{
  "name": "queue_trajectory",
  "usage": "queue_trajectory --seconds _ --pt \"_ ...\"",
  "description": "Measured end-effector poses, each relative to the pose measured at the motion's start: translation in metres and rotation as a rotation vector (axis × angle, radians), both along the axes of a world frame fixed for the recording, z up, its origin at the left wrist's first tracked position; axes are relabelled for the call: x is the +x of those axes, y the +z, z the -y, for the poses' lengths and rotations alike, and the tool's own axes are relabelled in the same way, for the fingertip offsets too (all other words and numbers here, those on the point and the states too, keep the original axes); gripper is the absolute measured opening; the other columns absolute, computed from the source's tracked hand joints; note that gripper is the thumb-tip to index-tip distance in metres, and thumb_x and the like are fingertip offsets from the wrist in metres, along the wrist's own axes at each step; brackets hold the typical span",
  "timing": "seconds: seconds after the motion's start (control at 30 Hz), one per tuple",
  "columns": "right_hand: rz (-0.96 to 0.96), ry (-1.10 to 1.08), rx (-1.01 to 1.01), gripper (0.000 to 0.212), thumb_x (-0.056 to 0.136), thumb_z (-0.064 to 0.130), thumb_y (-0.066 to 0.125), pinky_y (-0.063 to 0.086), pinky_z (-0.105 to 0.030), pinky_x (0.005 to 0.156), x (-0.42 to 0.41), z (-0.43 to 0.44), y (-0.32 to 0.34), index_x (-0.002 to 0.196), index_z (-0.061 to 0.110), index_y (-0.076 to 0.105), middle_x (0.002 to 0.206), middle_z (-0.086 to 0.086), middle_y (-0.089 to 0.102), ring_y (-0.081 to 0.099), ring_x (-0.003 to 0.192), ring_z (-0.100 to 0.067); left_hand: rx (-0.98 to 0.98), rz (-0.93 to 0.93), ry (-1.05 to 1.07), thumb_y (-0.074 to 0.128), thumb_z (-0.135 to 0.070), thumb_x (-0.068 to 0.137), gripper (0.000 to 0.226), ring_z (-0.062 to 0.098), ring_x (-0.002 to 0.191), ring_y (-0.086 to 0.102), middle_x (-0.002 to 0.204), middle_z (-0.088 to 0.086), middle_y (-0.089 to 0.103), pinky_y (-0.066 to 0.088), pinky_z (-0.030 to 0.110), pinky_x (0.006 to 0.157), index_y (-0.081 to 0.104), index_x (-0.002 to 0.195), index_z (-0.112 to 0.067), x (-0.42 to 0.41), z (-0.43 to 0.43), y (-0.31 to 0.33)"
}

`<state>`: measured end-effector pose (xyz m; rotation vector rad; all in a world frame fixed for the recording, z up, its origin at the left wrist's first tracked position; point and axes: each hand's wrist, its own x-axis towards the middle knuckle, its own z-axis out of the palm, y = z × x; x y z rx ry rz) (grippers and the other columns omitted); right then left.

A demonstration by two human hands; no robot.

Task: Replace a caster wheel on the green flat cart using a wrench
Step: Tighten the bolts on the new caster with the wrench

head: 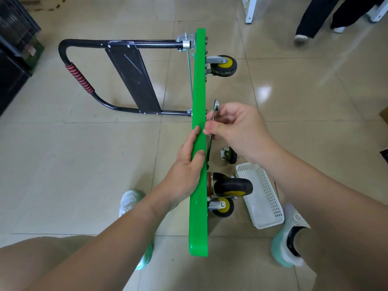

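Note:
The green flat cart (199, 85) stands on its side edge on the tiled floor, underside facing right, black handle (84, 80) lying to the left. My left hand (186, 164) grips the deck's upper edge at mid-length. My right hand (237, 129) pinches a silver wrench (215, 106) held against the underside, its head pointing away from me. One caster (223, 65) with a yellow hub is mounted at the far end; two casters (233, 186) sit at the near end. A loose caster (230, 154) lies on the floor below my right wrist.
A white perforated plastic basket (260, 196) lies on the floor right of the near casters. My two feet in pale shoes flank the cart. Another person's legs (315, 15) stand at the top right near white table legs. Dark crates (14, 38) stand at the far left.

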<state>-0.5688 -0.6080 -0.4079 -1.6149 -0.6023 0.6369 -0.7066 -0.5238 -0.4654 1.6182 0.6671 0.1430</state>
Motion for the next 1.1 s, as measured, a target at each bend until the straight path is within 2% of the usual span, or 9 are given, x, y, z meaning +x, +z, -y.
queue_trajectory --seconds 0.23,0.37,0.5,0.6,0.73,0.8,0.87,0.97,1.1 --pt "-0.137 -0.092 -0.04 0.014 0.087 0.002 0.074 0.062 -0.049 0.078 -0.002 -0.01 0.002 0.083 0.013 0.068 0.08 -0.01 0.075 0.073 0.073 -0.022 0.036 -0.045 -0.039 0.042 -0.049 0.091 0.067 0.003 0.139 0.048 0.162 -0.012 0.037 0.041 0.039 0.119 0.021 0.153 -0.064 0.003 0.001 0.006" --pt "-0.162 -0.131 -0.073 0.011 0.088 0.004 0.074 0.063 -0.044 0.075 -0.004 -0.01 0.004 0.084 0.013 0.069 0.079 -0.009 0.074 0.073 0.07 -0.02 0.056 -0.06 -0.039 0.042 -0.048 0.091 0.066 0.007 0.135 0.052 0.161 -0.01 0.039 0.044 0.036 0.115 0.02 0.151 -0.067 0.001 0.003 0.009" --pt "-0.177 -0.179 -0.099 0.01 0.089 0.007 0.075 0.064 -0.042 0.072 -0.002 -0.012 0.001 0.085 0.015 0.068 0.083 -0.008 0.075 0.075 0.07 -0.02 0.062 -0.063 -0.02 0.042 -0.05 0.091 0.063 0.016 0.132 0.056 0.159 -0.007 0.043 0.047 0.044 0.113 0.021 0.147 -0.07 0.002 0.008 0.012" --pt "-0.174 -0.175 -0.089 0.01 0.089 0.008 0.074 0.063 -0.037 0.068 -0.003 -0.01 0.001 0.087 0.016 0.068 0.081 -0.006 0.075 0.075 0.069 -0.019 0.069 -0.071 -0.024 0.041 -0.049 0.094 0.062 0.017 0.122 0.063 0.156 -0.003 0.046 0.054 0.04 0.102 0.02 0.147 -0.071 0.002 0.008 0.013" --pt "-0.137 -0.086 -0.074 0.009 0.09 0.009 0.073 0.063 -0.045 0.078 0.001 -0.004 0.0 0.088 0.015 0.068 0.081 -0.004 0.075 0.077 0.076 -0.021 0.061 -0.043 -0.02 0.04 -0.032 0.109 0.059 0.005 0.107 0.065 0.154 -0.008 0.045 0.055 0.018 0.085 0.019 0.155 -0.062 -0.001 0.004 0.007" --pt "-0.099 -0.086 -0.038 0.009 0.09 0.007 0.072 0.062 -0.047 0.081 0.004 0.002 0.003 0.09 0.014 0.067 0.081 -0.005 0.075 0.077 0.08 -0.024 0.06 -0.031 -0.011 0.039 -0.03 0.11 0.057 0.004 0.111 0.064 0.154 -0.009 0.045 0.054 0.022 0.093 0.021 0.155 -0.06 -0.002 0.003 0.005" --pt "-0.081 -0.088 0.01 0.009 0.091 0.004 0.071 0.063 -0.039 0.079 0.006 0.013 0.009 0.093 0.012 0.066 0.08 -0.005 0.075 0.076 0.085 -0.024 0.05 -0.019 0.009 0.038 -0.03 0.111 0.055 0.004 0.116 0.062 0.154 -0.012 0.045 0.052 0.028 0.101 0.023 0.154 -0.062 -0.003 0.003 0.005" --pt "-0.073 -0.052 -0.016 0.011 0.09 0.004 0.072 0.062 -0.03 0.079 0.007 0.03 0.007 0.098 0.009 0.065 0.091 -0.01 0.076 0.075 0.09 -0.021 0.04 -0.018 0.011 0.037 -0.03 0.112 0.054 0.001 0.113 0.063 0.15 -0.02 0.048 0.051 0.028 0.1 0.024 0.151 -0.065 -0.004 0.003 0.007" --pt "-0.046 -0.002 -0.071 0.017 0.085 0.002 0.075 0.058 -0.029 0.079 0.002 0.036 -0.014 0.087 0.017 0.067 0.091 -0.012 0.076 0.074 0.085 -0.02 0.048 -0.028 -0.001 0.036 -0.025 0.112 0.056 -0.025 0.102 0.054 0.147 -0.03 0.042 0.041 0.002 0.084 0.023 0.153 -0.061 -0.002 0.004 0.007"
